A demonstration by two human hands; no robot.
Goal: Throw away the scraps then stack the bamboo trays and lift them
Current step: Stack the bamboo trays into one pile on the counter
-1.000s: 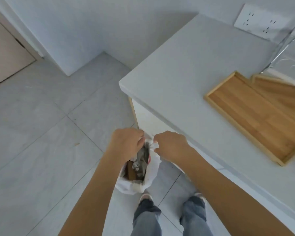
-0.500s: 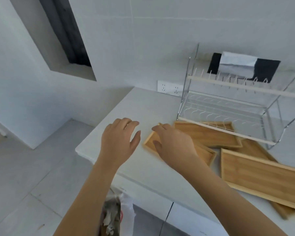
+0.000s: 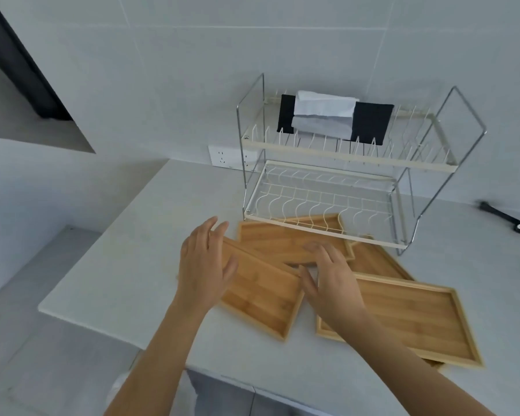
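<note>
Here no brand, label or readable writing is showing on anything; the white wall socket (image 3: pixel 227 156) behind the rack is carrying only its pin holes. Several bamboo trays are lying loosely overlapped on the white countertop (image 3: pixel 126 250): the left tray (image 3: pixel 261 292) nearest the counter's edge, a middle tray (image 3: pixel 279 240) reaching under the wire dish rack (image 3: pixel 339 187), another tray (image 3: pixel 373 259) largely covered behind it, and the right tray (image 3: pixel 418 316) lying on top at the near right. The left hand (image 3: pixel 203 265) is spreading its fingers wide and gripping nothing, hovering at the left tray's far corner; whether it is touching the rim cannot be told. The right hand (image 3: pixel 332 279) is likewise splayed and empty, hanging over the gap between the left tray and the right tray.

Compared with half a second ago, both hands are sitting further over the trays and the camera is looking more squarely at the counter, so the whole rack and all the trays are now showing. A second ago both hands were down at the rubbish bag by the floor.

A white bag edge (image 3: pixel 117 385) is barely peeking out below the counter, its contents hidden. A folded white cloth on a black pad (image 3: pixel 373 124) is lying on the rack's upper shelf. A black tool (image 3: pixel 505 219) at far right is too blurred to identify. The right tray's near corner is covering another tray's edge
</note>
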